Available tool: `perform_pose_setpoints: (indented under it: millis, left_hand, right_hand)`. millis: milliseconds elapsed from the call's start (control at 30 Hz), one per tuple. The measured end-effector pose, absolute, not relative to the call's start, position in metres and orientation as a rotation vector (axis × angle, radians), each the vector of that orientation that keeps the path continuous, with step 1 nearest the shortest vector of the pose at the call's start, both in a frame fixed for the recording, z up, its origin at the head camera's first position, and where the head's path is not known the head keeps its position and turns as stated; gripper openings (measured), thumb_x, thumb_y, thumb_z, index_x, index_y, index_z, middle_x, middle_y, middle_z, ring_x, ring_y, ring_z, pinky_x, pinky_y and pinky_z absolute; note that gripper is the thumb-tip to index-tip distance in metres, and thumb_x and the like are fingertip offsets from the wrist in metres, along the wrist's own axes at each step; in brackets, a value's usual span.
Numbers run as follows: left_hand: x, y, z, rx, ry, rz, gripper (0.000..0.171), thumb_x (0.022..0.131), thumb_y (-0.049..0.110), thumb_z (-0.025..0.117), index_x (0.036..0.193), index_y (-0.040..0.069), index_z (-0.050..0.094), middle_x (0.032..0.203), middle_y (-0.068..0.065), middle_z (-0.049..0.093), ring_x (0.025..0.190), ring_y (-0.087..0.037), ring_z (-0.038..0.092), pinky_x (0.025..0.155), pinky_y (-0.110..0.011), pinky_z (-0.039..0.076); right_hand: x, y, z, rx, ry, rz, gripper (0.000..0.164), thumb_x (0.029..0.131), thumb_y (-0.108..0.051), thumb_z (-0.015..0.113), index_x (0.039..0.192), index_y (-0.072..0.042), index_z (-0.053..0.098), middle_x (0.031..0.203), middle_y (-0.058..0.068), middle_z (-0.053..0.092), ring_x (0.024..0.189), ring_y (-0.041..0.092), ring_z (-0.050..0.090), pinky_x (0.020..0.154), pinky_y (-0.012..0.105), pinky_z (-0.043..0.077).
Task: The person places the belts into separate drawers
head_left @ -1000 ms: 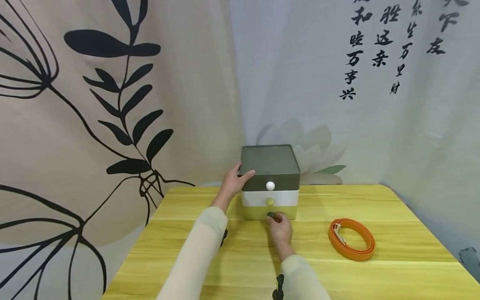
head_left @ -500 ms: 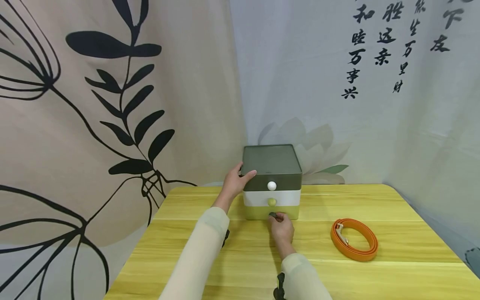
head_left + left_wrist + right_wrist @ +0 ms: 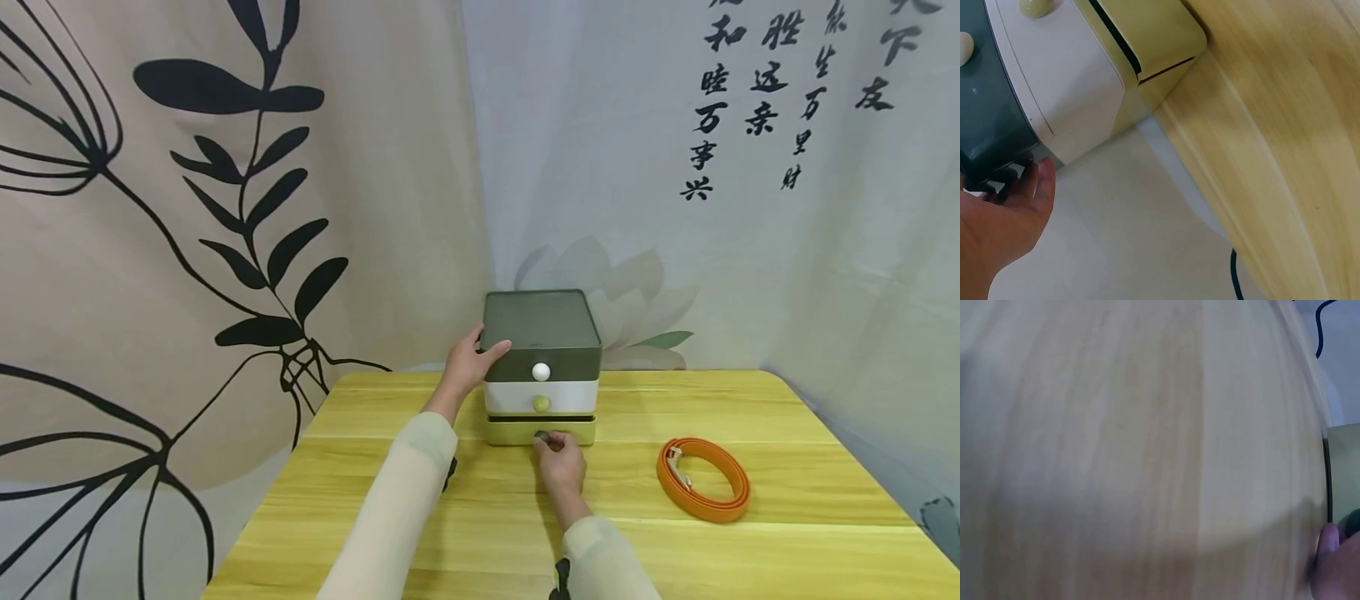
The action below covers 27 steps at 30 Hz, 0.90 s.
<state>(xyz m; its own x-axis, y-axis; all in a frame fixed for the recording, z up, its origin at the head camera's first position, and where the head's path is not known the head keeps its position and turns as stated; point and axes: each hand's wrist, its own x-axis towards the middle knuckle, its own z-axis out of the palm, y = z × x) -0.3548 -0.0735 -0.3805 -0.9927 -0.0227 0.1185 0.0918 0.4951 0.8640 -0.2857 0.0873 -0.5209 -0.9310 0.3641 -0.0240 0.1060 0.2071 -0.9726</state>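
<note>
A small three-tier drawer box [image 3: 542, 321] stands at the back of the table, with a dark green top, a white middle drawer [image 3: 510, 397] and a yellow-green bottom drawer [image 3: 510, 432]. My left hand [image 3: 467, 367] rests at the box's upper left corner, thumb over the front top edge and fingers along the side. My right hand [image 3: 564, 468] pinches the dark knob [image 3: 542, 436] of the bottom drawer. That drawer sticks out slightly; a dark gap [image 3: 1116, 37] shows above its front in the left wrist view.
To the right on the wooden table [image 3: 810, 467] lies a coiled orange belt [image 3: 701, 505] with a metal buckle [image 3: 678, 468]. A printed curtain [image 3: 390, 208] hangs close behind the table. A dark cable [image 3: 1235, 275] shows near the table edge in the left wrist view.
The bottom drawer has come out a little toward me, with my right hand on its knob. A dark gap has appeared above it. My left hand stays at the corner.
</note>
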Motion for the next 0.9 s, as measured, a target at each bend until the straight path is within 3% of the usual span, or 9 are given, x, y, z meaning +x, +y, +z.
perform_pose_setpoints:
  millis: [900]
  left_hand:
    - [-0.353, -0.073, -0.377, -0.04, -2.636, -1.53, 0.083, 0.093, 0.054, 0.064, 0.158, 0.018, 0.027, 0.159, -0.012, 0.031, 0.143, -0.034, 0.032, 0.111, -0.052, 0.034]
  right_hand:
    - [-0.259, 0.094, -0.524, -0.325, -2.274, 1.796, 0.028, 0.087, -0.012, 0.075, 0.106, 0.005, 0.063, 0.095, 0.015, 0.067, 0.09, 0.03, 0.062, 0.078, 0.04, 0.052]
